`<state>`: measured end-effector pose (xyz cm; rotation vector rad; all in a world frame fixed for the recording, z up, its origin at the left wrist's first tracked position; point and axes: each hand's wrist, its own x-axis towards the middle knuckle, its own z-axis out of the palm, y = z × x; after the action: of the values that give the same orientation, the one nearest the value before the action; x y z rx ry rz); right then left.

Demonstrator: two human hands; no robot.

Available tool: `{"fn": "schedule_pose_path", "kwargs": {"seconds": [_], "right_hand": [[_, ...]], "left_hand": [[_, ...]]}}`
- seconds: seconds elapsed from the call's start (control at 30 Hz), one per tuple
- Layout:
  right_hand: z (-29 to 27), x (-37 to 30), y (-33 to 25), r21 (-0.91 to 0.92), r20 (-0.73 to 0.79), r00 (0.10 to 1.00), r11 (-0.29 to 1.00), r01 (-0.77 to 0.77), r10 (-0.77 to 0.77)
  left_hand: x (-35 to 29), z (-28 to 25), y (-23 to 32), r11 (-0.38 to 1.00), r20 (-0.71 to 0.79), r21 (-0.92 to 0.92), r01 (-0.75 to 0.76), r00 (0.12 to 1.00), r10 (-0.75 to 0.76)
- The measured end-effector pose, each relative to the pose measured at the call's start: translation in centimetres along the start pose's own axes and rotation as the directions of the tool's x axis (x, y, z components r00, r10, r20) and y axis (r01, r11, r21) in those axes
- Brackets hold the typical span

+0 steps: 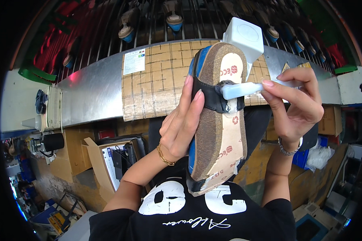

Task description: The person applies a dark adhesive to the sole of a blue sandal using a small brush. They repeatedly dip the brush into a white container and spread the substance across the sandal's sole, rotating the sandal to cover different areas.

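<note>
My left hand [182, 127], fingers straight, holds the brown-and-blue strapped shoe [208, 140]; my right hand [297, 103], fingers bent, pinches the flat, pale-blue plastic tool [245, 89].

Most digits of the left grip [183, 124] are hidden behind the sandal [215, 132], which also covers part of the white container [245, 36] beyond it. The right grip [271, 86] covers some of the pale tool [243, 90]. Nearer than both grips, the lower edge cuts off the black shirt [169, 227].
</note>
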<state>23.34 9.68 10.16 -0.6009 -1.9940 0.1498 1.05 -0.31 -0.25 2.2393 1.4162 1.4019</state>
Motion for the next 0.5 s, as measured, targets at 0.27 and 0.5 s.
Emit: {"fn": "schedule_pose_path", "kwargs": {"seconds": [0.27,0.5], "right_hand": [[-1.0,0.6,-0.5,0.06,0.138,0.989,0.996,-0.063,0.055],[-1.9,1.0,0.0,0.191,0.274,0.961,0.981,-0.015,-0.039]], "left_hand": [[1.7,1.1,-0.5,0.96,-0.342,0.188,-0.207,0.903,0.261],[1.4,0.4,1.1,0.996,-0.157,-0.076,0.051,0.986,-0.062]]}}
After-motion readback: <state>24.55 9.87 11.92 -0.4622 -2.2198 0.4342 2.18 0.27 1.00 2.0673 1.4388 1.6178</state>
